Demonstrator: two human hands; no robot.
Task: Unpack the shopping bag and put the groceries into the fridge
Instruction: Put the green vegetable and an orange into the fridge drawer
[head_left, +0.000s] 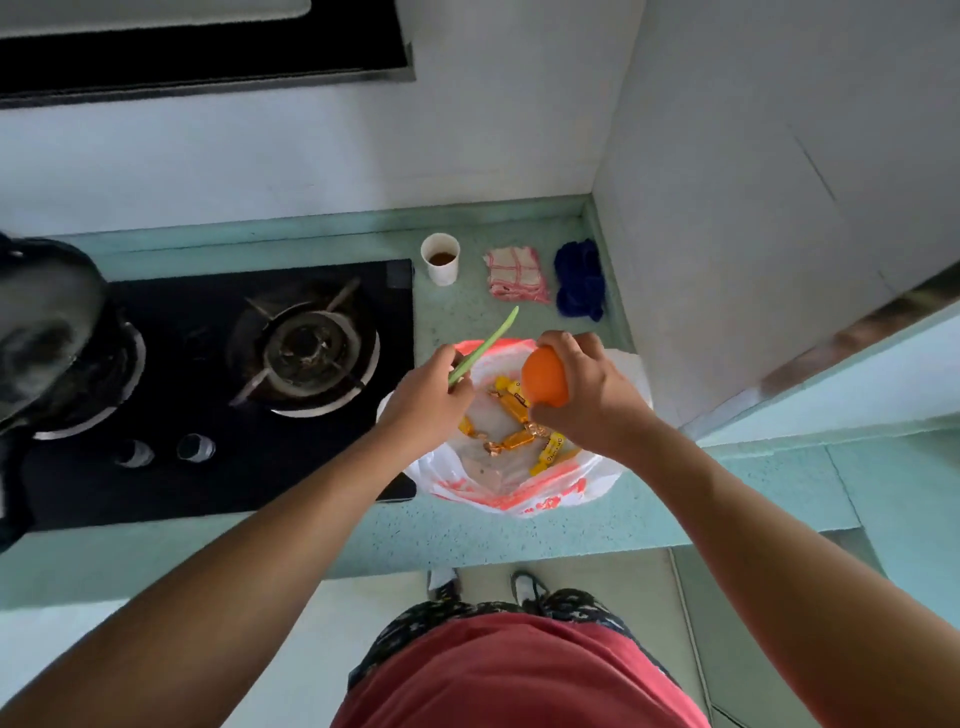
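Foreground: a person in a red top stands at the edge of a pale green counter, with both forearms stretched forward over it.

Centre: an open white-and-red plastic shopping bag sits on the counter, just right of the hob.
- Left hand: the fingers are curled round the lower end of a long green stalk, which slants up and away past the bag's far rim.
- Right hand: it is clasped on an orange, thumb below and fingers on top, above the bag's mouth.
- Inside the bag, yellow-wrapped sweets lie scattered on the bottom.

Left: a black gas hob has one bare burner and a dark pan at its far end.

Behind, along the wall: a paper cup holding brown liquid, a pink-checked cloth and a blue cloth in the corner.

Above: a black extractor hood.
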